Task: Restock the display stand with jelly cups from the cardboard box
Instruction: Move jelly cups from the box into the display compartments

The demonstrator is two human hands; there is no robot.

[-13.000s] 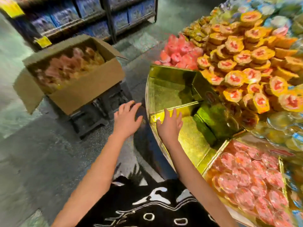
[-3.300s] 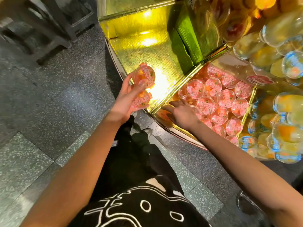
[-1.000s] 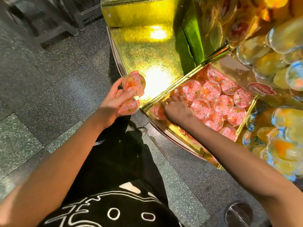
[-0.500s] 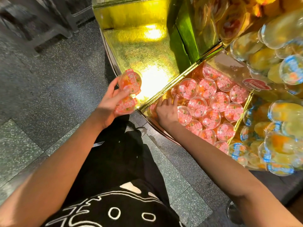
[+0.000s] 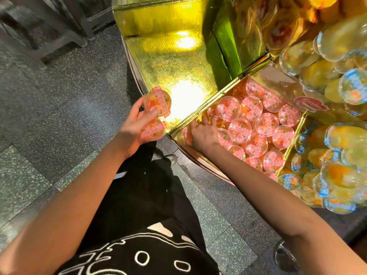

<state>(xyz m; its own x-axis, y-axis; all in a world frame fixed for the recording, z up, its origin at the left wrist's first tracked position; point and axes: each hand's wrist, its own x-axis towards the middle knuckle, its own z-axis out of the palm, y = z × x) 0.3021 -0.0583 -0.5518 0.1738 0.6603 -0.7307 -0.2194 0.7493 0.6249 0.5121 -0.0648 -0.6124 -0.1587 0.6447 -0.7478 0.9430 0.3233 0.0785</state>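
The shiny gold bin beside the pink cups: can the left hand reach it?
Probably yes. The left hand, gripping two pink-lidded clear plastic jelly cups, is right at the open edge of the shiny gold bin; nothing blocks it.

2 jelly cups (image 5: 157, 102) in left hand (image 5: 131, 130)

A red oval label (image 5: 310, 104) on the gold divider (image 5: 282, 86), far right, bears white script in two lines. The lower line seems to begin "Choco"; the rest is too blurred to read. The top cup (image 5: 157, 102) in the left hand (image 5: 131, 130) has pink block characters and a small round gold emblem on its lid, not legible. The pink lids (image 5: 240, 130) to its right carry the same print. The print on the blue lids (image 5: 352, 88), far right, is unreadable. The near black shirt (image 5: 158, 261) shows white outlines, two of them like the letter O.
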